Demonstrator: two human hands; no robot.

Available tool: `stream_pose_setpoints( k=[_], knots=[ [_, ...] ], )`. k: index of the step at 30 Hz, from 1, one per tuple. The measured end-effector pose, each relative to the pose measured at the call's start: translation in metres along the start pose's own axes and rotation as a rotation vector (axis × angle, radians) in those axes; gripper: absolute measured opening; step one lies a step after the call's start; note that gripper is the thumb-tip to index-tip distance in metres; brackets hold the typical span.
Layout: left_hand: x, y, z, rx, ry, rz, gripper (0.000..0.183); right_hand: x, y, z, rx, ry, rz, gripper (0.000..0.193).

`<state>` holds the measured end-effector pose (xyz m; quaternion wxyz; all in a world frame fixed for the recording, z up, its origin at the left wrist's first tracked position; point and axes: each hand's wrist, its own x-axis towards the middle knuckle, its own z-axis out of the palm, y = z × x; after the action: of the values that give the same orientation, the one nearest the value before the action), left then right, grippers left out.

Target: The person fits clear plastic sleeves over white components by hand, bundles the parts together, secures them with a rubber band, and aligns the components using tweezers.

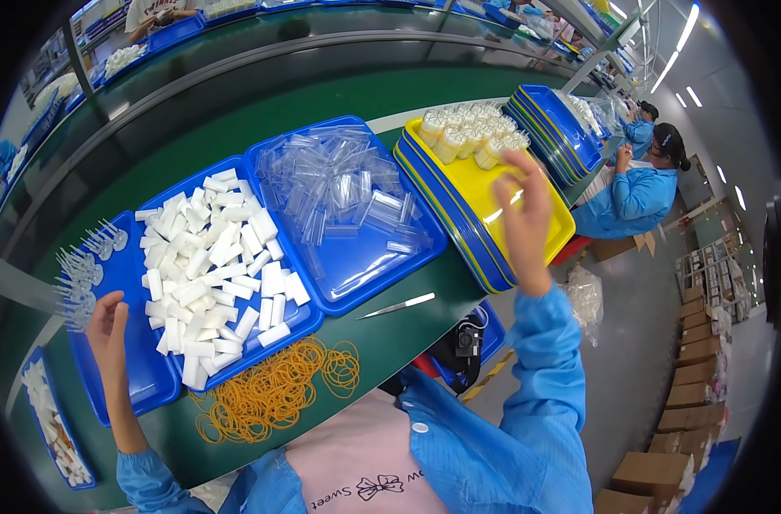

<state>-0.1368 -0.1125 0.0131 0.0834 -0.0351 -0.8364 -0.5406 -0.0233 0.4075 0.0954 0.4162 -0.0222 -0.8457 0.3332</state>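
My left hand (109,336) is at the left blue tray (125,360), its fingers loosely bent and apart, with nothing visible in them. Just beyond it, clear plastic pieces with thin stems (80,278) stand in that tray. My right hand (527,214) hovers over the yellow tray (472,184), thumb and fingers apart and slightly blurred, holding nothing. Close to its fingertips, several bundled white-and-clear pieces (467,133) stand at the tray's far end. Between my hands are a blue tray of white foam-like blocks (206,265) and another with clear plastic sleeves (339,180).
Orange rubber bands (266,390) and metal tweezers (396,306) lie on the green table near me. Stacked trays (553,133) rise at the far right. A narrow tray of white pieces (56,424) sits at the left. Co-workers in blue (628,193) sit beyond on the right.
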Motion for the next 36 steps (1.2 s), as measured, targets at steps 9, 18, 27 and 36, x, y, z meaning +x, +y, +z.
stream_pose_setpoints(
  k=[9, 18, 27, 36],
  knots=[
    [0.056, -0.068, -0.032, 0.889, 0.11, 0.301, 0.03, -0.046, -0.127, 0.147, 0.039, -0.681, -0.662, 0.059],
    [0.052, -0.053, -0.021, 0.896, 0.09, 0.356, 0.021, 0.043, -0.124, 0.278, -0.012, -0.702, -0.627, 0.031],
    [0.102, -0.056, -0.026, 1.308, 0.202, 0.518, 0.017, 0.035, -0.165, 0.399, -0.188, -0.914, -0.576, 0.025],
    [0.119, -0.079, -0.03, 1.38, 0.289, 0.583, 0.016, 0.021, -0.167, 0.456, -0.298, -0.775, -0.716, 0.018]
  ],
)
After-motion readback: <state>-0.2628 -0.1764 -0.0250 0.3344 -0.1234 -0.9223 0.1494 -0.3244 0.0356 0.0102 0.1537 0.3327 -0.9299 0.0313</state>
